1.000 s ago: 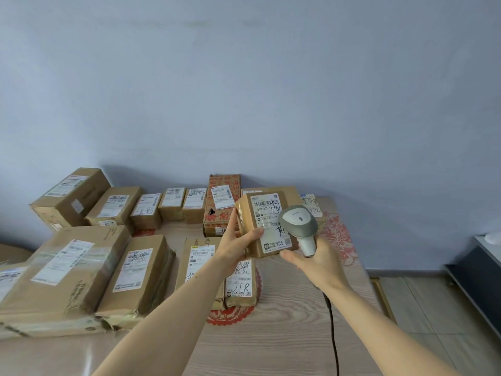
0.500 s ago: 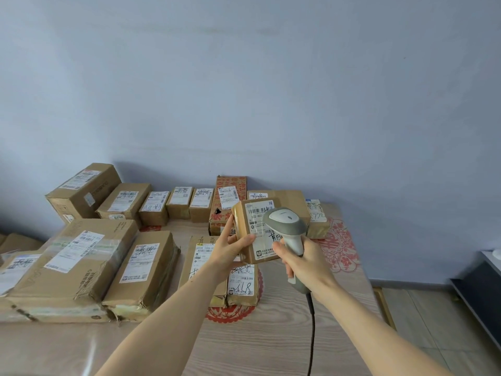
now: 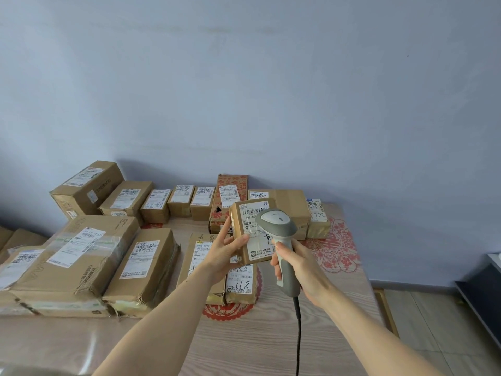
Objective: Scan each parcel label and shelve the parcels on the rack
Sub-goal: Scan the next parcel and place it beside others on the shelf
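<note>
Our left hand (image 3: 226, 252) grips a small brown cardboard parcel (image 3: 250, 230), lifted above the wood-grain table (image 3: 244, 335); our right hand (image 3: 301, 267) clasps a grey handheld scanner (image 3: 279, 240) against its label. Many parcels lie beneath and left, apparently unshelved; no rack shows.

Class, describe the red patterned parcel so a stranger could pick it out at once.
Start at the wooden table against the blue wall. Follow the back row of parcels along the wall to its middle. The red patterned parcel stands taller than its plain brown neighbours, and it alone is printed red.
</note>
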Demonstrator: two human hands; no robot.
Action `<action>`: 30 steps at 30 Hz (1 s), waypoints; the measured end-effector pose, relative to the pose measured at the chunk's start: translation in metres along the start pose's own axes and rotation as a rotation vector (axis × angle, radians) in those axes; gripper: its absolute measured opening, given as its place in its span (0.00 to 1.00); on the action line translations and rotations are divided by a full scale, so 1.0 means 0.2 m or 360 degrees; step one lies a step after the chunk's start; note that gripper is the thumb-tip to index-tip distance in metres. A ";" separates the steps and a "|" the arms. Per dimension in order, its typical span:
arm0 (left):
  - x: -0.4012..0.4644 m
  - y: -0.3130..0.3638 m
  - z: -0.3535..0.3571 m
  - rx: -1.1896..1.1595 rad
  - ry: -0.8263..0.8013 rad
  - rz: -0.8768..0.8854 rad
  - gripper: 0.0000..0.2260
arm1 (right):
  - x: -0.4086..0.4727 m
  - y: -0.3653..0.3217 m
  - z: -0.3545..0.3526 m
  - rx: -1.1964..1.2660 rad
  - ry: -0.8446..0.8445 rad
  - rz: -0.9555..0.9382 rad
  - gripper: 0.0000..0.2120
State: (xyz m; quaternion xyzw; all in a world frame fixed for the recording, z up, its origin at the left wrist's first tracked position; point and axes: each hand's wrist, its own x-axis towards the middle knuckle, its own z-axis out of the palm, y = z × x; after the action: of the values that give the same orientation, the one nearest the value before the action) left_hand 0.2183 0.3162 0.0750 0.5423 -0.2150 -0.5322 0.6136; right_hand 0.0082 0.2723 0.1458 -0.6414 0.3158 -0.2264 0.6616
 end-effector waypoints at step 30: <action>0.03 -0.04 -0.06 0.0042 0.0009 0.0026 0.44 | 0.08 0.04 0.09 0.0007 -0.0032 0.0018 0.11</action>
State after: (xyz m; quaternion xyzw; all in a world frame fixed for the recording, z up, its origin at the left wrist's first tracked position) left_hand 0.2275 0.3182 0.0630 0.5500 -0.2248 -0.5228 0.6113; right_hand 0.0320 0.2747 0.1345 -0.6404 0.3123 -0.2169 0.6673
